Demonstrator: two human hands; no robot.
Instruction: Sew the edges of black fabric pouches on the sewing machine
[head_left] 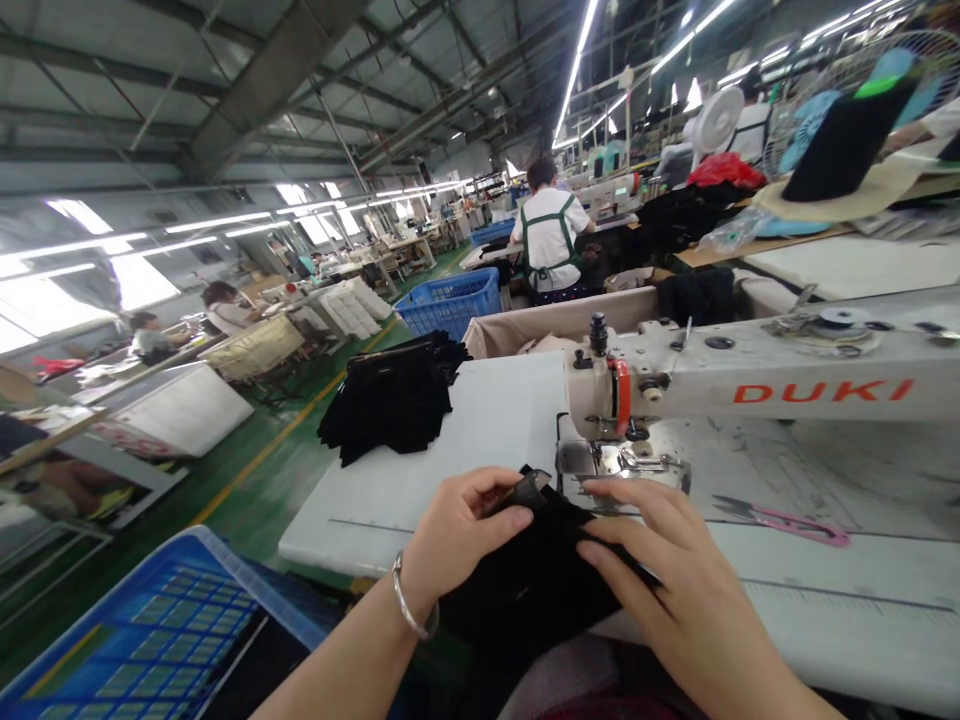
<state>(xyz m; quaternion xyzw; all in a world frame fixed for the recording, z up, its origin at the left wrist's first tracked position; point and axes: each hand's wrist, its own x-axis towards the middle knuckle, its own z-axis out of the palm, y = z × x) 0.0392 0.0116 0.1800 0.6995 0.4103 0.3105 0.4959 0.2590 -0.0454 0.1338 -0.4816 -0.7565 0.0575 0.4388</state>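
Basket of blue plastic lattice (172, 620), L of L hand (457, 535), which pinches soft black cloth (551, 585) by its far edge; cloth btwn both hands, long axis unclear; R hand (675, 560), fingers parted on cloth's R side, nearer white DUKI sewing machine (705, 392) ahead; pink-handled metal snips (799, 522) ahead-R of R hand

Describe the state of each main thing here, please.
Left hand: pinching cloth.
Right hand: fingers on cloth, thumb hidden.
Black cloth: held, partly bunched.
Sewing machine: upright; running or not, can't tell.
Pink-handled snips: lying unheld.
Black pieces: piled, overlapping.
Near blue basket: dark material inside.
Ceiling light: lit.
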